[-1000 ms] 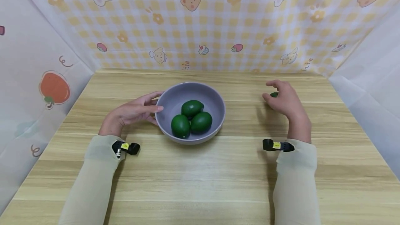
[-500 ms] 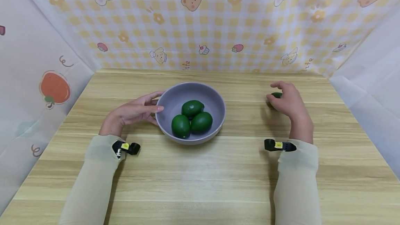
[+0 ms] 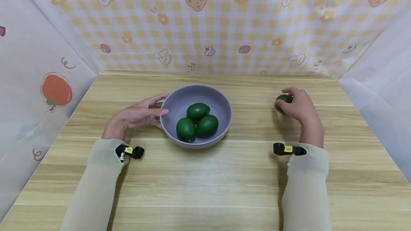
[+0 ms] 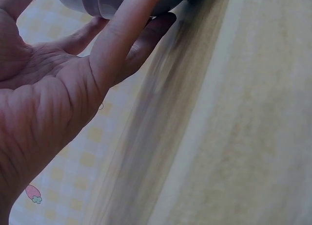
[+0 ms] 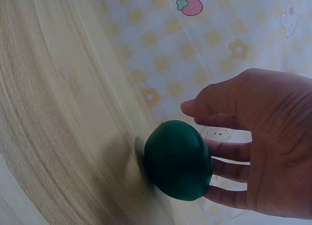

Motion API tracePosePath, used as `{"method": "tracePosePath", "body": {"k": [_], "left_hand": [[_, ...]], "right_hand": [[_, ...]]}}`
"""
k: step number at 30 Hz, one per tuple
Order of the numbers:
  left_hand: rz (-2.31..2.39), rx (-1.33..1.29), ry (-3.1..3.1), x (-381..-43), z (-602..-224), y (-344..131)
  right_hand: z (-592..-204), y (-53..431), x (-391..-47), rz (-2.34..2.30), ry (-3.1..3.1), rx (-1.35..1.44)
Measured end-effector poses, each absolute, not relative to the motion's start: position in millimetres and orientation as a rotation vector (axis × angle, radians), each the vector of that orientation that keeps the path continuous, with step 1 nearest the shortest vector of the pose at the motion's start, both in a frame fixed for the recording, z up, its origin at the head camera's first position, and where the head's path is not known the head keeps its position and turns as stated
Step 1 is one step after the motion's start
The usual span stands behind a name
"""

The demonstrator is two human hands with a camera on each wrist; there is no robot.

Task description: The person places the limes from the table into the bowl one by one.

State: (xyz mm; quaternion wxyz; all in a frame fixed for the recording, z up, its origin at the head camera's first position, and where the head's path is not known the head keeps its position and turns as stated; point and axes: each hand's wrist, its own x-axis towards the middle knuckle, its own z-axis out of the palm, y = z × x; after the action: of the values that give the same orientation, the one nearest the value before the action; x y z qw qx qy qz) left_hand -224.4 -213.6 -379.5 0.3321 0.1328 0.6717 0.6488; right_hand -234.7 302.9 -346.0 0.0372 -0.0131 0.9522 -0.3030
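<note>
A grey-purple bowl [image 3: 173, 99] stands mid-table in the head view, holding three dark green limes [image 3: 207, 125]. My left hand [image 3: 141, 114] grips its left side, thumb at the rim and fingers along the outer wall; the left wrist view shows those fingers [image 4: 117, 45] against the underside. Far to the right, another lime [image 5: 178, 161] sits on the tabletop. Around it is my right hand [image 3: 298, 104], loosely curved. In the right wrist view the thumb [image 5: 214, 101] stands apart from the lime, and the other fingers extend behind it, partly hidden.
The wooden table [image 3: 199, 184] ends at a yellow checked cloth [image 3: 224, 27] at the back. White cloths [image 3: 25, 92] hang at both sides. Small black cameras [image 3: 284, 149] sit at both wrists.
My right hand has shifted slightly right and towards me, leaving more of the far-right lime in view. The left hand and bowl look unmoved.
</note>
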Motion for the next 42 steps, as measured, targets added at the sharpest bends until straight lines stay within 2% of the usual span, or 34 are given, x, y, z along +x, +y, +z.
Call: {"method": "tracePosePath", "body": {"k": [25, 42], "left_hand": [[1.694, 0.372, 1.737, -224.6, -380.7, -213.8], [1.702, 0.346, 1.746, -224.5, -380.0, -214.3]], "right_hand": [[-348.1, 312.0, -231.5, -0.751, 2.869, 0.141], [-343.8, 310.3, -230.7, -0.804, 2.768, 0.055]]}}
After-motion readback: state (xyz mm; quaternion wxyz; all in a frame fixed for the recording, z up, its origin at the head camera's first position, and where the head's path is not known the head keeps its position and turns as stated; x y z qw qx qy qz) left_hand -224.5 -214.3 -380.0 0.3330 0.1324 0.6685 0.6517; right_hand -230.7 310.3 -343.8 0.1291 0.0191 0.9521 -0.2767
